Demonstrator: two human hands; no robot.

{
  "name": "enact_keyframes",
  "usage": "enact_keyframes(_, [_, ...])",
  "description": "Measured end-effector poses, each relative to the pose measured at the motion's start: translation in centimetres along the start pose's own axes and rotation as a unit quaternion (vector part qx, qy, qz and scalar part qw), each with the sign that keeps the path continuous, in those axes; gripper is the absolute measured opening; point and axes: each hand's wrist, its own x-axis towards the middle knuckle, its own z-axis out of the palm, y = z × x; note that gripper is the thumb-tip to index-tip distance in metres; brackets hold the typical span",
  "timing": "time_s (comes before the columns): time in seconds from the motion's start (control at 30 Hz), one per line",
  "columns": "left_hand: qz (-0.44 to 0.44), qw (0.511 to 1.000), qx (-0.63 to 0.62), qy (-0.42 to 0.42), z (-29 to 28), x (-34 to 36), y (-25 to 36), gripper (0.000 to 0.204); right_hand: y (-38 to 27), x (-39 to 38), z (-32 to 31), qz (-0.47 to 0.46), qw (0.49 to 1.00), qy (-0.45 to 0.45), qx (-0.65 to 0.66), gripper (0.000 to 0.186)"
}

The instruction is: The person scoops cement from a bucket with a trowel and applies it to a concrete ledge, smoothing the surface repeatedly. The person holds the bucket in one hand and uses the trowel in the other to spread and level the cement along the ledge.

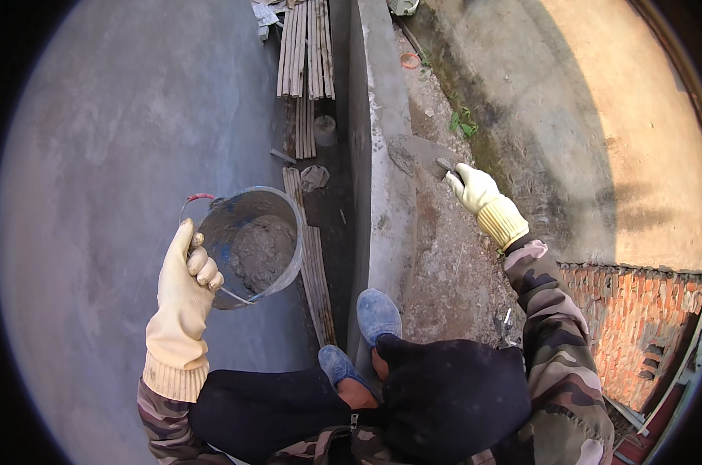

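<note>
Apparently you're partway: left of the wall (pixel 389 232) your left hand (pixel 185 288) grips the bucket (pixel 296 232), mortar (pixel 264 254) unused inside, and your right hand (pixel 476 191) holds the trowel (pixel 428 153) over the wall's patchy top.

I'm seeing warm sunlight falling on the right-hand wall (pixel 657 139), a curved shadow (pixel 556 116) crossing it, while the grey surface (pixel 126 147) at left is lying in cool shade. The fisheye is bending edges toward a black rim.
</note>
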Motion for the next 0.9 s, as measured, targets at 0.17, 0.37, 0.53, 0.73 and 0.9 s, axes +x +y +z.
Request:
enact_keyframes(0.17, [-0.018, 1.000, 0.013, 0.012, 0.0, 0.5, 0.0, 0.035, 0.1, 5.8, -2.0, -0.007, 0.994, -0.110, 0.019, 0.039])
enact_keyframes(0.37, [-0.033, 0.999, 0.018, 0.020, 0.5, 1.3, -0.4, 0.035, -1.1, 6.3, -0.1, 0.119, 0.942, -0.284, 0.136, 0.040])
enact_keyframes(0.53, [-0.027, 0.999, 0.014, 0.028, 0.1, 1.5, -0.2, 0.035, -1.0, -0.7, 1.7, -0.077, 0.975, -0.204, -0.049, 0.043])
enact_keyframes(0.73, [-0.011, 0.999, 0.024, 0.026, -0.1, 1.2, -0.5, 0.035, -0.2, 2.6, 1.1, -0.110, 0.979, -0.089, -0.147, 0.033])
enact_keyframes(0.9, [0.002, 0.999, 0.027, 0.020, 0.2, 0.9, -0.3, 0.036, 0.2, 8.9, 1.3, -0.039, 0.988, -0.084, -0.126, 0.036])
